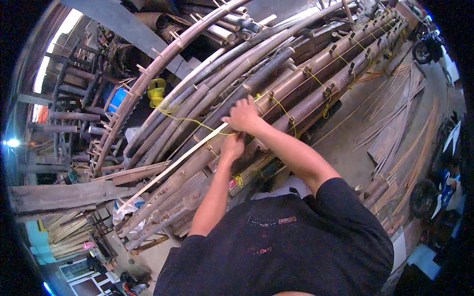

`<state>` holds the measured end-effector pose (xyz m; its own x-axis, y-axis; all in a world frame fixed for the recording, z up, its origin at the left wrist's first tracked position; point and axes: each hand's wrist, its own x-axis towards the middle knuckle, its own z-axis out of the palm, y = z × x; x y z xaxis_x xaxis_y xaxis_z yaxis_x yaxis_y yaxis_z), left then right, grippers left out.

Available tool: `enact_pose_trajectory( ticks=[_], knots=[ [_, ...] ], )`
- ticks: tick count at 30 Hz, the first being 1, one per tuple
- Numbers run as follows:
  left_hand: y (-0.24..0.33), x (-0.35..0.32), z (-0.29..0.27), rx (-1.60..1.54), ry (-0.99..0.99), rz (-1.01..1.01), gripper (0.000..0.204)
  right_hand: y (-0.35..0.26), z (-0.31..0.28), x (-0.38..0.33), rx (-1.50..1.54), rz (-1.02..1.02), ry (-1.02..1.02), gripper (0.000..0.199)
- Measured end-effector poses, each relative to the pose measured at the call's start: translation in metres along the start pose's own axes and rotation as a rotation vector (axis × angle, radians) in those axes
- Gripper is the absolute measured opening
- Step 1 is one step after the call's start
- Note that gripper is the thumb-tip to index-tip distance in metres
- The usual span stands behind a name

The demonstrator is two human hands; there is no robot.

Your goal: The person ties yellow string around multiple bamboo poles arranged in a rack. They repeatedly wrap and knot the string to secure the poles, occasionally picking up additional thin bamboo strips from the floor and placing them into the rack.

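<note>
My left hand (231, 147) is closed at the near side of a long pale bamboo strip (173, 167), where a yellow cord (190, 120) runs into its fingers. Just beyond it, my right hand (243, 116) rests palm down over thick brown bamboo poles, thumb apart from the fingers. What lies under the right palm is hidden. The strip slants from the lower left up to my hands, along a thick bamboo pole (296, 81). Yellow cord and small dark pegs sit along this pole and the parallel bamboo pole (316, 106) to the right.
More bamboo poles (212, 84) lie beyond my hands. A curved bamboo pole with side pegs (143, 79) rises at the left, near a blue container (117, 100) and yellow footwear (156, 92). Split bamboo strips (390, 118) cover floor at the right. Motorcycles stand at the right edge.
</note>
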<state>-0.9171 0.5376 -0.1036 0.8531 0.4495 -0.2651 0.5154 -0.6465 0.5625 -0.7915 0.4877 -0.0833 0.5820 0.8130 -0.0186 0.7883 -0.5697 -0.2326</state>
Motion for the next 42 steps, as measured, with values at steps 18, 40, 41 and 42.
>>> enact_pose_trajectory(
  ticks=[18, 40, 41, 42],
  knots=[
    [0.015, 0.095, -0.049, -0.241, 0.566, 0.151, 0.029, 0.017, 0.058, -0.173, 0.576, -0.461, 0.000, 0.037],
    [-0.107, -0.088, -0.038, 0.111, 0.124, 0.041, 0.036, -0.205, -0.035, -0.099, 1.139, -0.499, 0.403, 0.040],
    [-0.099, -0.083, -0.046, 0.089, 0.020, -0.004, 0.037, -0.213, -0.039, -0.094, 1.136, -0.532, 0.283, 0.041],
    [-0.094, -0.080, -0.050, 0.078, -0.074, -0.070, 0.039, -0.219, -0.043, -0.086, 1.132, -0.562, 0.165, 0.042]
  ],
)
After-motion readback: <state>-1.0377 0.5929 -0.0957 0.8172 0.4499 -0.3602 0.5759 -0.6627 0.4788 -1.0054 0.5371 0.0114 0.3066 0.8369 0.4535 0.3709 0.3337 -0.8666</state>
